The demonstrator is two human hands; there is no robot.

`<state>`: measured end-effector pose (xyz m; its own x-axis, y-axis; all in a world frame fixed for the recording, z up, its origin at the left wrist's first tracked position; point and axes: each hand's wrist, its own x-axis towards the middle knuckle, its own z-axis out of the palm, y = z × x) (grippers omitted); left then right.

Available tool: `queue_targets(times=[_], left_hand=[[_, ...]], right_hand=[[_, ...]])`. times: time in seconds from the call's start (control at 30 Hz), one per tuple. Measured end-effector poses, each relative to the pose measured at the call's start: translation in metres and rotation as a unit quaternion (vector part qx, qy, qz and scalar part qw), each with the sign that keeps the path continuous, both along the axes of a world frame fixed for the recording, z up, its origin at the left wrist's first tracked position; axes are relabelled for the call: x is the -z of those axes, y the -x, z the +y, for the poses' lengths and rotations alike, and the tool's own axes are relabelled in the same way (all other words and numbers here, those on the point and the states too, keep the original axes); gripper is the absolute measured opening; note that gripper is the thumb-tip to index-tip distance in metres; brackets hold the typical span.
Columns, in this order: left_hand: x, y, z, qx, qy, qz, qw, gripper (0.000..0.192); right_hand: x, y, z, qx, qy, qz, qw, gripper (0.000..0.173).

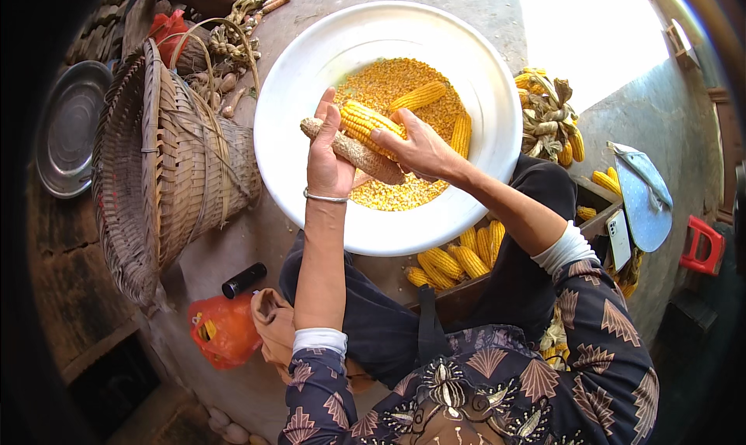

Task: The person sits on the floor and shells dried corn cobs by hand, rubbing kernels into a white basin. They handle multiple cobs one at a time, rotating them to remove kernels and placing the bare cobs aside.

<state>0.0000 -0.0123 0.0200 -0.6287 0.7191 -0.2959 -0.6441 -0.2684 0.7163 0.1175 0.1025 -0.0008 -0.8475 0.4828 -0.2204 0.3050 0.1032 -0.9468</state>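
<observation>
A wide white basin (291, 194) sits before me with loose yellow corn kernels (390, 75) in its bottom. Two ears of corn rest on the kernels, one near the middle (418, 96) and one at the right (461, 136). Over the basin, my left hand (330, 159) holds a bare corn cob (370, 159) that lies slantwise across the palm. My right hand (417, 145) grips a full ear of corn (364, 121), whose far end reaches my left fingers. Ear and cob lie against each other. The right fingertips are partly hidden beneath.
At the left lies a large woven basket (186, 153) near a metal tray (74, 129). More corn ears (449, 262) lie below the basin, and a corn bundle (545, 118) at its right. A phone (618, 239), a red stool (701, 245) and an orange bag (224, 331) surround me.
</observation>
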Motion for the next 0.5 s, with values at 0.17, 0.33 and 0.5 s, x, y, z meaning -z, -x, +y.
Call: queue_targets(times=[0.17, 0.33, 0.5], left_hand=[[0.007, -0.004, 0.003, -0.013, -0.004, 0.067, 0.998, 0.052], [0.030, -0.007, 0.009, -0.105, 0.136, 0.205, 0.964, 0.033], [0.027, -0.003, 0.007, -0.084, 0.132, 0.201, 0.967, 0.034]], right_hand=[[0.000, 0.003, -0.013, -0.016, -0.127, -0.004, 0.992, 0.049], [-0.005, 0.007, -0.022, -0.014, 0.060, -0.007, 0.998, 0.052], [-0.012, 0.005, -0.005, -0.075, 0.333, -0.006, 0.940, 0.054]])
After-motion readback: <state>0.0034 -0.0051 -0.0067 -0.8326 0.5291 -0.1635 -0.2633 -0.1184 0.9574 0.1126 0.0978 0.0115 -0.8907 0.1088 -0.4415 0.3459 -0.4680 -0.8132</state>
